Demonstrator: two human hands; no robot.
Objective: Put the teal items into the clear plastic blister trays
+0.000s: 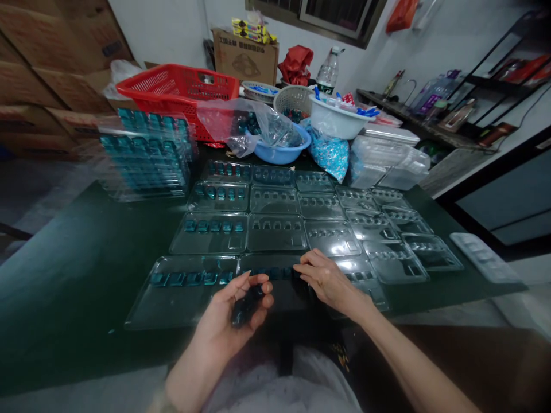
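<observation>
Left hand (226, 327) curled palm-up around a stack of teal pieces (247, 305).

On my feed, the stack's long axis slants from lower left up to the right, gripped between thumb and fingers above the palm. Right hand (329, 281), fingers loosely spread, touches a teal row (275, 273) in a clear plastic tray (269, 263).

Behind the dark green table (77, 287), a white wall (163, 28) rises with a dark-framed window (318, 14) set high in it. Stacked cardboard cartons (55, 69) stand beyond the table's left end, a black metal shelf rack (486, 74) stands beyond its right end, and grey floor (516, 298) shows beside it.
</observation>
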